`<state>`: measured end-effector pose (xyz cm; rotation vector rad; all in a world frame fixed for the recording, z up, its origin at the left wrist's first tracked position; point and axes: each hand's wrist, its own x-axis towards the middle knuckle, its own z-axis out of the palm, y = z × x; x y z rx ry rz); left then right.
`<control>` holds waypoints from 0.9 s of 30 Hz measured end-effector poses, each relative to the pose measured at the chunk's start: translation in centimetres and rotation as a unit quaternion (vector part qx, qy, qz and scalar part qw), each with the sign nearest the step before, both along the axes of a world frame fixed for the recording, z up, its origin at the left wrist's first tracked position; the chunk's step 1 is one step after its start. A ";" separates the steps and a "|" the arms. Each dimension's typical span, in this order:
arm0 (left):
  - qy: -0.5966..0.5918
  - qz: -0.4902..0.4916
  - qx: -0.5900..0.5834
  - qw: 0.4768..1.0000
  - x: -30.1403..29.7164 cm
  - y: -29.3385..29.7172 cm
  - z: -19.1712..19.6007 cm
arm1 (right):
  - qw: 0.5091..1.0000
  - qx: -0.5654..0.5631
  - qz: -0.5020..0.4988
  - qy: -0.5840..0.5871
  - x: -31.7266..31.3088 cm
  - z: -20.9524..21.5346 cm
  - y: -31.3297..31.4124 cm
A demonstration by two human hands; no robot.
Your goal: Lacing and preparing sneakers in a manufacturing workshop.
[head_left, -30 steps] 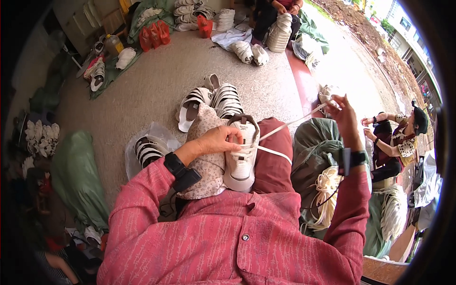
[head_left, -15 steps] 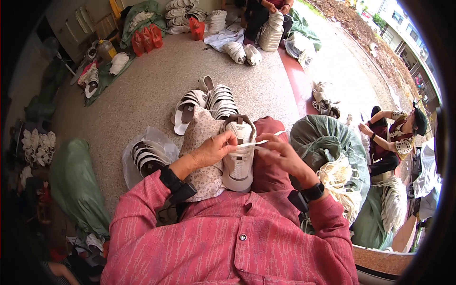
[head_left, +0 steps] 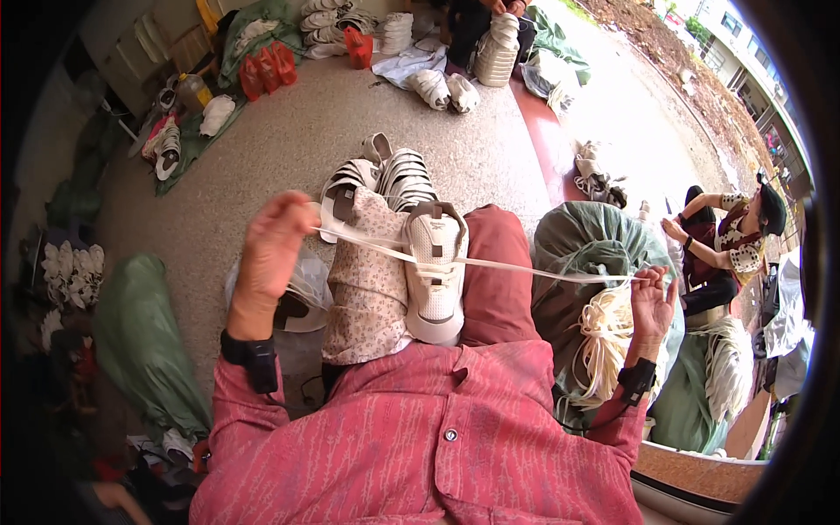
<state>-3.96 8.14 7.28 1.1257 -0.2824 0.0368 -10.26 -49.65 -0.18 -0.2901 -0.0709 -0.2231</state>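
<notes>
A white shoe upper (head_left: 435,308) with beige trim rests on my lap between my thighs, its toe toward me. A white shoelace (head_left: 547,274) passes through its upper eyelets and stretches out to both sides. Raised at the left, my left hand (head_left: 269,254) pinches one end, its fingers slightly blurred. Out at the right, over a green sack, my right hand (head_left: 652,302) grips the other end between thumb and fingers. The lace looks nearly taut on both sides. Beyond my knees lie nested white-and-black uppers (head_left: 406,179), partly hidden by my leg.
Beside my right leg stands a green sack (head_left: 569,236) with a bundle of cream laces (head_left: 604,337) on it. Clear plastic with an upper (head_left: 302,293) lies at my left. Another person (head_left: 717,245) sits at right; red bags (head_left: 267,72) stand at the far left.
Both my hands have moved from close over the shoe upper outward to either side, drawing the shoelace out long. The left hand has also risen.
</notes>
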 end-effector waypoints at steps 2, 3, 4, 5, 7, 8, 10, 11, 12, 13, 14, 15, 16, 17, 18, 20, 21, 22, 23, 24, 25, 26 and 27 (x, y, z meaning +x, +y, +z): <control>-0.002 0.051 -0.096 0.994 -0.7 2.6 -0.5 | 0.992 0.005 -0.068 0.106 -0.4 -5.5 -5.5; -0.003 0.043 -0.152 0.987 -1.0 4.5 -0.9 | 0.977 0.038 -0.094 0.188 -0.2 -8.0 -7.8; -0.004 0.038 -0.207 0.978 -1.3 6.7 -1.6 | 0.961 0.011 -0.101 0.258 0.0 -9.2 -7.9; -0.003 0.032 -0.207 0.978 -1.6 8.5 -2.0 | 0.960 -0.019 -0.096 0.261 -0.3 -11.2 -9.2; 0.000 0.133 -0.285 0.949 -2.1 12.1 -2.9 | 0.949 -0.070 -0.085 0.295 -0.5 -13.7 -11.0; -0.001 0.134 -0.283 0.950 -2.6 14.4 -3.5 | 0.950 -0.069 -0.084 0.294 0.0 -13.6 -10.4; -0.034 0.176 -0.313 0.933 -4.1 18.1 -4.8 | 0.950 -0.209 -0.054 0.226 1.8 -11.4 -5.9; 0.004 0.273 -0.328 0.904 -4.7 17.9 -4.4 | 0.909 -0.265 -0.116 0.300 3.0 -7.5 -0.4; 0.004 0.269 -0.331 0.904 -4.6 17.3 -3.7 | 0.900 -0.307 -0.115 0.286 3.4 -5.4 2.8; 0.001 0.207 -0.358 0.911 -4.5 16.5 -2.9 | 0.879 -0.388 -0.091 0.262 4.0 -3.9 5.4; -0.005 0.147 -0.381 0.913 -4.5 15.6 -2.5 | 0.839 -0.477 -0.083 0.249 4.5 -2.4 8.5; -0.007 0.147 -0.383 0.912 -4.4 14.7 -2.4 | 0.808 -0.541 -0.053 0.227 4.9 -0.8 11.6; -0.003 0.177 -0.302 0.937 -4.3 13.7 -2.4 | 0.792 -0.581 -0.019 0.188 5.3 -0.1 14.4; 0.003 0.207 -0.221 0.953 -4.1 12.5 -2.2 | 0.783 -0.601 0.016 0.155 5.5 1.0 17.4; 0.019 0.204 -0.124 0.971 -3.3 10.5 -2.2 | 0.749 -0.653 0.017 0.109 6.2 -0.5 18.6; 0.056 0.182 0.048 0.980 -2.2 6.1 -2.5 | 0.630 -0.772 -0.058 -0.056 7.1 -2.0 21.7; 0.074 0.138 0.099 0.983 -1.9 3.4 -2.4 | 0.584 -0.806 -0.067 -0.074 7.2 -1.6 23.1; 0.093 0.096 0.159 0.978 -1.4 1.3 -2.9 | 0.567 -0.816 -0.086 -0.073 7.2 -1.8 24.4; 0.094 0.058 0.209 0.972 -1.2 -1.1 -2.8 | 0.521 -0.839 -0.116 -0.104 7.4 -1.4 25.3; 0.043 0.038 0.257 0.965 -1.0 -3.0 -3.4 | 0.474 -0.858 -0.145 -0.138 7.7 -1.0 26.2; -0.008 0.015 0.304 0.952 -0.4 -4.8 -4.2 | 0.471 -0.859 -0.142 -0.143 7.9 -0.9 26.7; -0.058 0.017 0.362 0.930 0.3 -6.4 -4.9 | 0.437 -0.872 -0.152 -0.159 8.0 -1.0 27.1; -0.107 0.016 0.419 0.902 1.0 -7.9 -5.1 | 0.404 -0.884 -0.162 -0.172 8.1 -1.2 27.1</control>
